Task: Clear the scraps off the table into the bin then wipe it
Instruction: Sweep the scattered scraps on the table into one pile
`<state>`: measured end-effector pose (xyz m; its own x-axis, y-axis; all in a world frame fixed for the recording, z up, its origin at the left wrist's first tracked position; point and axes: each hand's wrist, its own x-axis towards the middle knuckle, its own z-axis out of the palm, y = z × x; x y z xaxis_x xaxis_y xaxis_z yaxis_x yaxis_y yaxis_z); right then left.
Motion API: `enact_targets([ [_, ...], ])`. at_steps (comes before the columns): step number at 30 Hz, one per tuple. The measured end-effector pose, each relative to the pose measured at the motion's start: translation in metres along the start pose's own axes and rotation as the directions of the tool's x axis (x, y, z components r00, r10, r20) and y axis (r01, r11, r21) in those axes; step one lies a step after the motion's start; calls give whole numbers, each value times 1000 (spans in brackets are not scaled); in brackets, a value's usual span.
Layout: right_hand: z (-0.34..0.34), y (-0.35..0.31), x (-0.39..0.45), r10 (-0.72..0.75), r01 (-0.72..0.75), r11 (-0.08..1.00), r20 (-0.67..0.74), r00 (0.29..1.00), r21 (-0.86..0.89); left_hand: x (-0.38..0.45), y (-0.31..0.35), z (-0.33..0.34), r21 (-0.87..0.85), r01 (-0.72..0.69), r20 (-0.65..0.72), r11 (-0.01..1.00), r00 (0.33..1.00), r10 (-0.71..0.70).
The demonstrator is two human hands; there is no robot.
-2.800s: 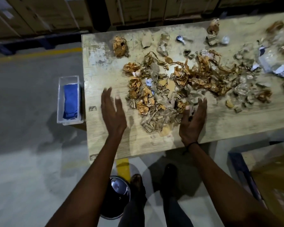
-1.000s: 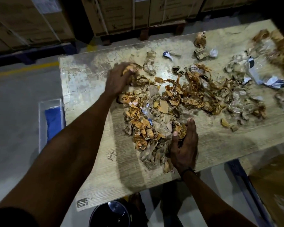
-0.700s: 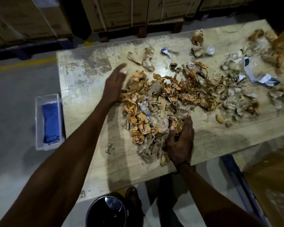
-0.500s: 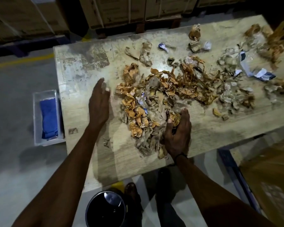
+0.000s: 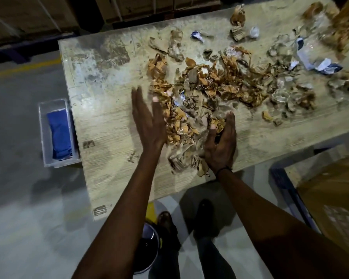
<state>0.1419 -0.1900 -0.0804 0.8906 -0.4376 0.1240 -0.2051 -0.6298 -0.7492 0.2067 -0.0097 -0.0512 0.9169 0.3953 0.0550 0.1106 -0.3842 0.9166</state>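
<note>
Brown scraps (image 5: 191, 125) between spread left grip (image 5: 147, 121) and cupped right grip (image 5: 220, 146), near table edge (image 5: 129, 202).

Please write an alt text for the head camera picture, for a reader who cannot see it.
Two bare hands, left hand and right hand, fingers straight, flank a pile of crumpled paper and cardboard scraps on a worn wooden table. A bin stands on the floor below the near edge; a clear tub with a blue cloth sits left.
</note>
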Motion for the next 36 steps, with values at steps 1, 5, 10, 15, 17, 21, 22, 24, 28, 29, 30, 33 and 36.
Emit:
enact_targets([
  [1, 0, 0, 0, -4, 4, 1000, -8, 1000, 6, -13, -5, -13, 8, 2, -60, 1000, 998, -2],
  [5, -3, -2, -1, 2, 0, 998, -23, 1000, 64, -87, -36, -47, 124, 91, -204, 988, 977, -64],
  [10, -6, -2, 1, 2, 1, 988, -21, 1000, 156, -134, -24, 0, 271, 94, -143, 958, 988, -57],
  [15, -19, 6, 8, -1, 7, 943, -18, 1000, 334, -116, 17, 67, 270, 135, -129, 953, 986, -103],
  [17, -27, 9, 11, -4, 3, 930, 3, 1000, 367, -99, 26, 82, 251, 139, -145, 958, 984, -105],
  [21, -39, 23, 21, -67, 72, 937, -26, 997, 342, -88, 36, 86, 151, 113, -180, 982, 980, -85],
  [22, -42, 28, 25, -81, 89, 938, -37, 996, 336, -94, 37, 82, 132, 113, -205, 985, 975, -84],
  [24, -50, 39, 35, -132, 148, 940, -75, 988, 306, -116, 32, 73, 114, 107, -258, 988, 963, -74],
  [28, -72, 57, 59, -206, 235, 962, -196, 959, 141, -155, 23, 77, 150, 146, -258, 978, 960, -104],
  [29, -78, 64, 66, -201, 225, 970, -222, 954, 89, -154, 24, 84, 171, 161, -266, 972, 957, -112],
  [30, -82, 73, 74, -177, 191, 981, -247, 953, 35, -148, 27, 92, 180, 179, -279, 967, 952, -124],
  [33, -89, 93, 91, 11, -19, 999, -278, 961, -26, -120, 39, 117, 155, 214, -302, 964, 940, -160],
  [36, -85, 92, 94, 149, -162, 985, -194, 970, -51, -98, 47, 142, 178, 175, -296, 968, 948, -117],
])
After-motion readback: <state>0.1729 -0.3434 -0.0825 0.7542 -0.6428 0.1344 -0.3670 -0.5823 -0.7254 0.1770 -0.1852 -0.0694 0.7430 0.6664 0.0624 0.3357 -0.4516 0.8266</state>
